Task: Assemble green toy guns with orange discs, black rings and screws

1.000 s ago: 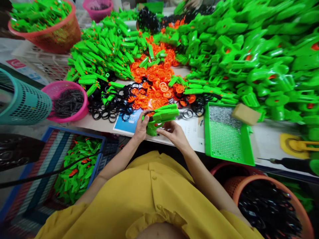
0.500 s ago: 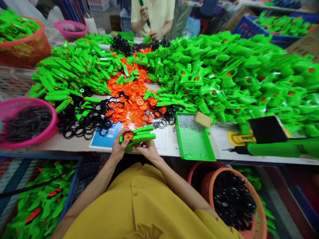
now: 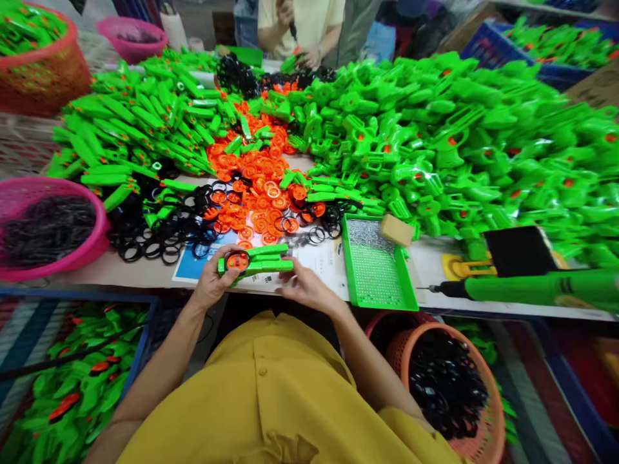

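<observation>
My left hand (image 3: 215, 281) grips the left end of a green toy part (image 3: 265, 260), which has an orange disc (image 3: 237, 261) with a black ring around it. The part lies sideways above the table's front edge, its long green pieces pointing right. At their right end is my right hand (image 3: 309, 289), its fingers bent against or just behind the tip; whether they grip it cannot be made out. Beyond the part lie loose orange discs (image 3: 264, 222) and black rings (image 3: 170, 252).
Green toy bodies (image 3: 435, 154) are heaped at the right, slim green pieces (image 3: 145, 122) at the left. A green tray (image 3: 382, 277), a green electric screwdriver (image 3: 532, 288) and a pink basket (image 3: 97, 238) line the front edge. A person (image 3: 300, 26) works opposite.
The green part and my left hand have shifted slightly left. My right hand has moved right, toward the tips of the green pieces. The person opposite has lowered a raised hand with a tool.
</observation>
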A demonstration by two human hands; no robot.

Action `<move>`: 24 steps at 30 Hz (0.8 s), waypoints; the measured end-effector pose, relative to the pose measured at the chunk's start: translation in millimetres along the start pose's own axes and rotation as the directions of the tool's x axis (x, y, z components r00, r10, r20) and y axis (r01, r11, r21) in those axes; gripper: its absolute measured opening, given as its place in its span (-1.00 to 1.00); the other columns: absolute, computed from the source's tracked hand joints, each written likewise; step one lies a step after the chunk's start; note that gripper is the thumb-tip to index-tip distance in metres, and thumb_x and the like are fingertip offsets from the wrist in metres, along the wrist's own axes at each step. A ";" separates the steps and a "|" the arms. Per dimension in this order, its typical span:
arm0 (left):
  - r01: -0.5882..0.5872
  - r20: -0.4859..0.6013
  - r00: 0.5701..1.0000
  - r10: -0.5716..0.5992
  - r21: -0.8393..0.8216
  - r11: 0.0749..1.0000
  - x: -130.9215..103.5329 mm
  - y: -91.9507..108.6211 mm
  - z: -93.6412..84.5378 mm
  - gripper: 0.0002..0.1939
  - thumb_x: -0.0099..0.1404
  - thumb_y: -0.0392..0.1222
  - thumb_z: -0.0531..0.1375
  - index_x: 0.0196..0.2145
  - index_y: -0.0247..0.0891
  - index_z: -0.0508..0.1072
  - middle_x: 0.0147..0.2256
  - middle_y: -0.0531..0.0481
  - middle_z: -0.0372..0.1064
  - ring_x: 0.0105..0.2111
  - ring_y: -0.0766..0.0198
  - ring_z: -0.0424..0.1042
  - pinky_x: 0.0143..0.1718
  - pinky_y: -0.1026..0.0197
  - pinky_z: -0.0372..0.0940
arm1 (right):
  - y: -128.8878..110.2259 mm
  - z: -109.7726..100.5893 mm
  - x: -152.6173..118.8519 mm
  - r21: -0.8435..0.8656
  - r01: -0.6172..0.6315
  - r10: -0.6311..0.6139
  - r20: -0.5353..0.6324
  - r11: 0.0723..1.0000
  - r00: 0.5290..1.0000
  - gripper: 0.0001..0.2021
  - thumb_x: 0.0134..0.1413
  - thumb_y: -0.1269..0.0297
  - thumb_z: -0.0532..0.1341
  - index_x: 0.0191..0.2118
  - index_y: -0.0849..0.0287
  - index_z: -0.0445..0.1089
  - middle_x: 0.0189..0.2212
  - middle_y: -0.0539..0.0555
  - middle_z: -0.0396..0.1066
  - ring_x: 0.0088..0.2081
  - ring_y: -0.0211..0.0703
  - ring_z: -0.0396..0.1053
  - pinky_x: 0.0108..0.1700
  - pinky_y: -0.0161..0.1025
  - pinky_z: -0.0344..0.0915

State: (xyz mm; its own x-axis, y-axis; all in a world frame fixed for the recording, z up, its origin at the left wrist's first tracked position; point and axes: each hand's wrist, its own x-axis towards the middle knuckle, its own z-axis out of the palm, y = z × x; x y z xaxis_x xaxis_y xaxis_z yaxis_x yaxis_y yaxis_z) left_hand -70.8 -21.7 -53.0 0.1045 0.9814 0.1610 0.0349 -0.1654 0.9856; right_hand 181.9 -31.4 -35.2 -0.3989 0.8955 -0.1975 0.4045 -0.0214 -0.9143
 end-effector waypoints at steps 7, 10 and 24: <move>-0.034 0.196 0.980 -0.029 0.307 0.951 1.9 15.3 -10.5 -0.53 0.23 0.04 0.28 0.04 -0.23 0.46 -0.06 -0.11 0.44 -0.08 0.12 0.40 0.03 0.13 0.29 | -9.7 -75.3 15.9 -0.486 -0.095 -0.093 -0.348 0.869 0.933 -0.80 0.13 0.30 0.20 -0.13 0.16 0.45 -0.30 0.10 0.54 -0.29 -0.10 0.47 -0.18 -0.17 0.32; -0.072 0.222 0.975 -0.007 0.348 0.935 1.1 12.3 -4.0 -0.55 0.26 0.01 0.26 0.04 -0.25 0.45 -0.08 -0.12 0.43 -0.09 0.14 0.38 0.01 0.14 0.28 | -15.7 -76.8 46.4 -0.611 -0.133 -0.089 -0.320 0.780 0.943 -0.78 0.13 0.35 0.19 -0.12 0.18 0.48 -0.26 0.13 0.56 -0.23 -0.05 0.48 -0.15 -0.15 0.31; 0.117 0.134 0.975 -0.174 0.353 0.928 -17.7 17.0 -27.0 -0.58 0.28 0.03 0.23 0.01 -0.24 0.47 -0.07 -0.08 0.45 -0.07 0.13 0.42 0.05 0.15 0.28 | -32.9 -48.7 117.5 -0.705 -0.292 0.044 -0.348 0.646 0.936 -0.79 0.18 0.36 0.19 -0.12 0.19 0.53 -0.08 0.24 0.47 -0.12 0.05 0.45 -0.13 -0.10 0.34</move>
State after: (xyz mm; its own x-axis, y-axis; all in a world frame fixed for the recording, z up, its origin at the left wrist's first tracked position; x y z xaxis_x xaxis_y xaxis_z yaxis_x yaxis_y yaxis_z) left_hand -98.9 -39.3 -37.7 0.2294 0.9731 -0.0218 0.3952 -0.0726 0.9157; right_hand 161.8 96.1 -11.2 -0.0694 0.9923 -0.1022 0.9582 0.0378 -0.2837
